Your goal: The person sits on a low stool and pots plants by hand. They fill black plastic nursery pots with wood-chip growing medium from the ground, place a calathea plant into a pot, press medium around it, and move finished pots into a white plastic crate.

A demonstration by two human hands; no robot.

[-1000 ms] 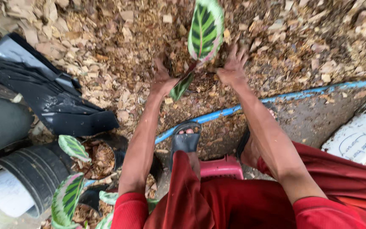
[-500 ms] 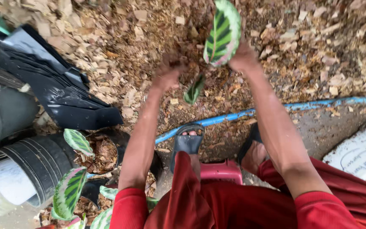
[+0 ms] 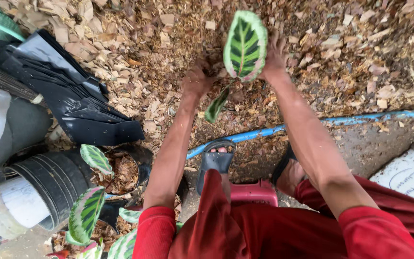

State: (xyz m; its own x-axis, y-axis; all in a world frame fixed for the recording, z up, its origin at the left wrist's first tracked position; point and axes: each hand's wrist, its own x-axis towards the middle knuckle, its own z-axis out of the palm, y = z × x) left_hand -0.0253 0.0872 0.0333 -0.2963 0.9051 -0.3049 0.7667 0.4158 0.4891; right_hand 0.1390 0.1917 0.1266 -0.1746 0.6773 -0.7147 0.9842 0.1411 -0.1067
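Ground: heap of brown wood chips (image 3: 135, 62) and dry leaf litter, spread under and beyond both hands.
Plant: a small cutting with one big striped leaf (image 3: 245, 45), green with dark bars and a pale pink rim, stands upright between the hands; a narrow second leaf (image 3: 216, 105) hangs below it, nearer the body.
Left hand: left hand (image 3: 196, 79) is dug into the chips just left of the stem, fingers half buried; whether it pinches the stem I cannot tell.
Right hand: right hand (image 3: 275, 60) is behind the big leaf, fingers spread into the chips, partly hidden by it.
Change: against half a second ago the hands sit closer together at the stem base and the leaf stands straighter; I judge the roots are being gathered out of the chips.
Pipe: blue pipe (image 3: 360, 117) runs across the ground between hands and feet.
Feet: sandal (image 3: 215, 160) near the left forearm; pink stool (image 3: 252, 192) under the red clothing.
Pots: black pots (image 3: 49, 184) and folded black bags (image 3: 73, 103), left of the left arm, with more striped plants (image 3: 86, 213).
Package: white sack (image 3: 410, 175) with dark handwriting, right of the right arm.
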